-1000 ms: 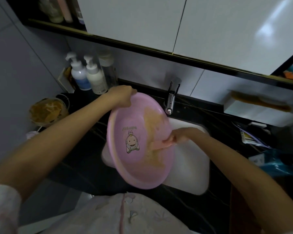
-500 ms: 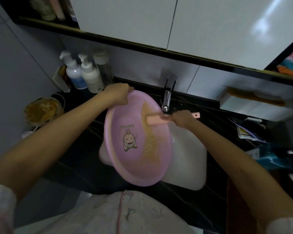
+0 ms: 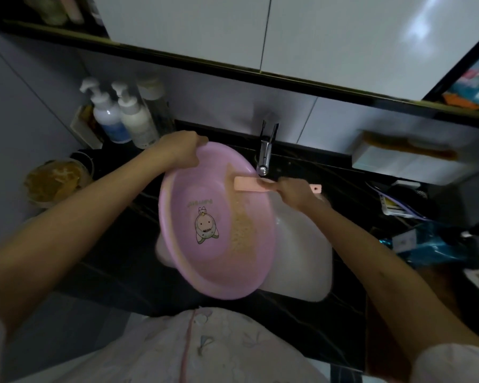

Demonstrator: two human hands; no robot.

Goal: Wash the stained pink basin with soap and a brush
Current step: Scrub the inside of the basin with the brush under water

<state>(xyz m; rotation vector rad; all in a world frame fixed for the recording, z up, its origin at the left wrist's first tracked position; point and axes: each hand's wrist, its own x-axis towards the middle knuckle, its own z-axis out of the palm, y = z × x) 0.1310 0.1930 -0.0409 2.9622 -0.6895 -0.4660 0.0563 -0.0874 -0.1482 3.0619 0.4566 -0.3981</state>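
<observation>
The pink basin (image 3: 186,244) is tilted over the white sink (image 3: 307,252), its inside facing me. A cartoon figure is printed on its bottom, and a yellowish-brown stain (image 3: 242,228) runs down its right inner wall. My left hand (image 3: 181,152) grips the basin's upper left rim. My right hand (image 3: 293,193) holds a pink brush (image 3: 248,185) by its handle. The brush head rests against the upper right inner wall, just below the tap (image 3: 266,153).
Two pump bottles (image 3: 122,117) and a third container stand at the back left of the black counter (image 3: 116,258). A bowl of brownish matter (image 3: 53,181) sits at far left. A white box (image 3: 404,161) and blue packaging (image 3: 437,241) lie to the right.
My right hand has drawn the brush up from the middle of the stain to the basin's upper right wall near the tap. The stain looks thinner. My left hand keeps its grip.
</observation>
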